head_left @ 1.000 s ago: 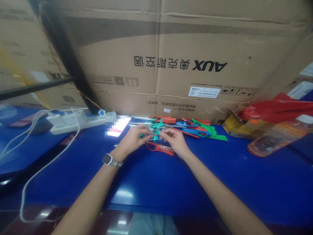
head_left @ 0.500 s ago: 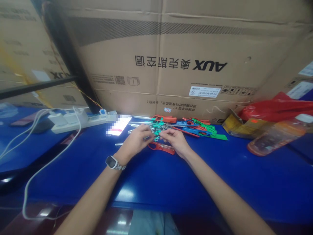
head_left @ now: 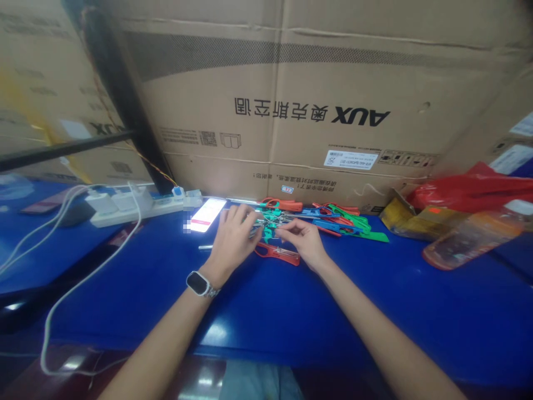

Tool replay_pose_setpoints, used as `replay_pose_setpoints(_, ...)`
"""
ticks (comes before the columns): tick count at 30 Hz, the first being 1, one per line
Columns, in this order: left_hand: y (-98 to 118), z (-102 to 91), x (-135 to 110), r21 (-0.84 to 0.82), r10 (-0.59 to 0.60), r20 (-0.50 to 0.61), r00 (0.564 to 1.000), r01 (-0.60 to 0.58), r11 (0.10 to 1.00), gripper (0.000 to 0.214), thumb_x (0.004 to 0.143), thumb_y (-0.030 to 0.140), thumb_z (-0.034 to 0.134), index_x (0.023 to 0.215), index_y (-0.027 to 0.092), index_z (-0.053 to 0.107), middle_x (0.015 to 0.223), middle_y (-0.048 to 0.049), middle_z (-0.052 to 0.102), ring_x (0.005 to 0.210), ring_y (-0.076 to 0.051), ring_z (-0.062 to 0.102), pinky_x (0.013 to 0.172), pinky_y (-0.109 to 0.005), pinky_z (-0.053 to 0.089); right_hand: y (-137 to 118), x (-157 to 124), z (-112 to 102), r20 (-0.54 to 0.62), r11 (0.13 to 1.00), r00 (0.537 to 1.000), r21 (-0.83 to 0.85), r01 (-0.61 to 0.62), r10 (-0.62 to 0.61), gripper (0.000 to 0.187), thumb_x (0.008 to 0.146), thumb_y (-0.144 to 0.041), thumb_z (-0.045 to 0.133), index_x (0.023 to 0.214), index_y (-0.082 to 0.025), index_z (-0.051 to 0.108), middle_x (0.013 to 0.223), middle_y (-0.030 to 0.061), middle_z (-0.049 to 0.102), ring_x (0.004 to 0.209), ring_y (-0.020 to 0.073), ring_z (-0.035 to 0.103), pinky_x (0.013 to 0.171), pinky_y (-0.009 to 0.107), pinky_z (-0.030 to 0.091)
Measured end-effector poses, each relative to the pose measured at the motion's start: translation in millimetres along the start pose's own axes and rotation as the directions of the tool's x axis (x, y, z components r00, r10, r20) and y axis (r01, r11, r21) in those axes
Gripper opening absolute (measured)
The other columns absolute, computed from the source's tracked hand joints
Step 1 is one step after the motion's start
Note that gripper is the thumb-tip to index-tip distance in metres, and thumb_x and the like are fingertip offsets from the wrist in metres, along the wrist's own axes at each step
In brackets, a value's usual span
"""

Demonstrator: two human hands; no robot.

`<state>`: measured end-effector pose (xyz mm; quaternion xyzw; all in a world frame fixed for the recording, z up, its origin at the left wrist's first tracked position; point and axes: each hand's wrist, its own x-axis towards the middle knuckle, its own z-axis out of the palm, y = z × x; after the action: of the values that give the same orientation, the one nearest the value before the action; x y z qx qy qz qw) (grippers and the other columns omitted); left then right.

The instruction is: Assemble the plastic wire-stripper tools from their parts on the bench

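Observation:
Several long-nosed lighters lie bunched on the blue table, with red handles, blue handles, green handles and thin metal tubes. Small green pieces and fine wires sit in the middle of the bunch. My left hand, wearing a watch, curls over the tubes from the left, and its fingertips are partly hidden. From the right, my right hand pinches with thumb and forefinger by the green pieces. What lies between its fingertips is too small to make out.
A lit phone lies left of the lighters, near a white power strip with trailing cables. A large cardboard box stands behind. At right are a bottle, an opened small carton and a red bag.
My left hand has turned and shifted slightly right, its back now facing up over the tubes. The right hand stays pinched in nearly the same place. The whole view has shifted a little.

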<state>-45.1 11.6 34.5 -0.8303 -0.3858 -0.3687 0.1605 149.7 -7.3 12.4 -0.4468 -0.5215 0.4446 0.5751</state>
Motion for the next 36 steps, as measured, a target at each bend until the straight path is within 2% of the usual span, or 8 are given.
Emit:
replay_pose_setpoints(4, -8, -1.4, -3, -0.192, -0.173, -0.083, 0.981, 0.155, 0.969, 0.005, 0.088, 0.023, 0.059, 0.087, 0.019, 0.062, 0.082, -0.0041, 0.064, 0.083, -0.023, 0.056, 0.078, -0.037, 0.041, 0, -1, -5, -0.021, 1.0, 0.999, -0.001, 0.028, -0.028, 0.029, 0.06, -0.042, 0.088, 0.07, -0.02, 0.072, 0.071, 0.0022, 0.074, 0.065, 0.0168, 0.067, 0.068, 0.032, 0.056)
replay_pose_setpoints(6, -8, 2.8, -5, -0.392, -0.236, 0.088, 0.968, 0.251, 0.885, 0.015, 0.089, 0.029, 0.058, 0.08, 0.018, 0.063, 0.07, -0.001, 0.063, 0.068, -0.018, 0.056, 0.069, -0.032, 0.043, 1, -3, -7, -0.019, 0.999, 0.999, -0.004, 0.04, -0.04, 0.029, 0.06, -0.042, 0.088, 0.07, -0.02, 0.072, 0.07, 0.0022, 0.074, 0.065, 0.0175, 0.068, 0.067, 0.032, 0.057)
replay_pose_setpoints(10, 3, 14.0, -6, -0.639, -0.258, 0.42, 0.87, 0.486, 0.596, 0.038, 0.092, 0.047, 0.056, 0.072, 0.017, 0.067, 0.064, -0.0003, 0.065, 0.059, -0.014, 0.056, 0.057, -0.026, 0.042, 2, -8, -5, -0.019, 0.998, 0.998, -0.011, 0.055, -0.055, 0.027, 0.062, -0.041, 0.087, 0.072, -0.021, 0.073, 0.072, 0.0024, 0.075, 0.065, 0.0181, 0.069, 0.067, 0.033, 0.057)
replay_pose_setpoints(15, 14, 23.0, -7, -0.753, -0.344, 0.458, 0.82, 0.563, 0.34, 0.041, 0.087, 0.053, 0.062, 0.069, 0.016, 0.066, 0.061, 0.0009, 0.063, 0.058, -0.012, 0.054, 0.059, -0.024, 0.042, 6, -11, 0, -0.026, 0.992, 0.993, -0.051, 0.112, -0.114, 0.024, 0.064, -0.042, 0.086, 0.073, -0.021, 0.076, 0.077, 0.0042, 0.077, 0.073, 0.0214, 0.071, 0.074, 0.036, 0.057)
replay_pose_setpoints(20, 11, 25.7, -10, -0.767, -0.322, 0.524, 0.789, 0.601, 0.224, 0.041, 0.084, 0.053, 0.066, 0.065, 0.016, 0.064, 0.057, 0.0018, 0.06, 0.057, -0.011, 0.053, 0.058, -0.023, 0.041, 5, -16, -3, -0.005, 0.937, 0.975, -0.277, 0.21, -0.22, 0.013, 0.075, -0.036, 0.079, 0.079, -0.024, 0.08, 0.084, 0.0044, 0.079, 0.079, 0.0244, 0.073, 0.079, 0.038, 0.056)
replay_pose_setpoints(24, 9, 24.9, -11, -0.74, -0.252, 0.558, 0.79, 0.612, 0.279, 0.041, 0.085, 0.053, 0.065, 0.066, 0.016, 0.064, 0.061, 0.0003, 0.063, 0.058, -0.012, 0.055, 0.06, -0.024, 0.043, -2, -17, -10, 0.135, 0.825, 0.954, -0.479, 0.3, -0.269, 0.011, 0.081, -0.032, 0.073, 0.085, -0.026, 0.081, 0.085, 0.0024, 0.079, 0.073, 0.0225, 0.072, 0.075, 0.036, 0.055)
replay_pose_setpoints(32, -13, 9.1, -8, -0.557, -0.209, 0.432, 0.877, 0.442, 0.704, 0.044, 0.095, 0.048, 0.051, 0.07, 0.016, 0.068, 0.06, 0.0002, 0.062, 0.058, -0.013, 0.052, 0.056, -0.025, 0.037, -5, -21, -12, 0.186, 0.7, 0.964, -0.662, 0.267, -0.191, 0.011, 0.086, -0.027, 0.068, 0.089, -0.025, 0.078, 0.088, 0.002, 0.078, 0.08, 0.0233, 0.072, 0.078, 0.037, 0.054)
replay_pose_setpoints(36, -27, 0.9, -8, -0.509, -0.244, 0.364, 0.899, 0.411, 0.756, 0.036, 0.093, 0.045, 0.054, 0.08, 0.016, 0.069, 0.063, 0.0004, 0.061, 0.058, -0.013, 0.051, 0.055, -0.025, 0.036, -1, -24, -9, 0.246, 0.633, 0.952, -0.712, 0.304, -0.18, 0.009, 0.084, -0.021, 0.07, 0.087, -0.024, 0.078, 0.096, 0.0042, 0.078, 0.092, 0.0251, 0.071, 0.086, 0.04, 0.053)
